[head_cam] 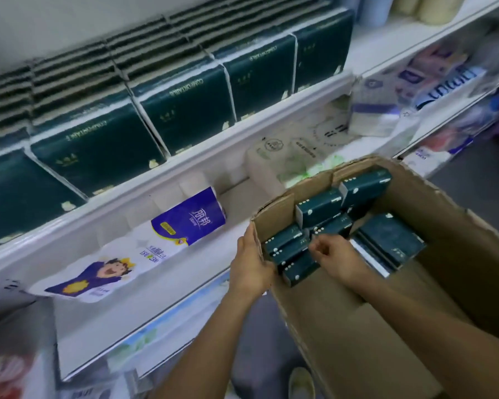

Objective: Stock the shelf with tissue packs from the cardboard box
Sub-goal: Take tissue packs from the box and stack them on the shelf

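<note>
An open cardboard box [432,226] sits at the lower right, holding several dark green tissue packs [319,207]. My left hand [251,260] grips the box's left wall, thumb outside and fingers over its edge. My right hand [329,254] is inside the box with fingers curled over a green pack [298,269]; whether it holds the pack is unclear. The white shelf [202,156] above carries rows of the same dark green tissue packs [185,110] standing side by side.
On the shelf below lie a purple-and-white toilet roll pack [167,234] and pale wrapped packs [294,156]. More wrapped paper goods fill the shelves at right [432,79] and lower left. A shoe [301,384] shows on the grey floor.
</note>
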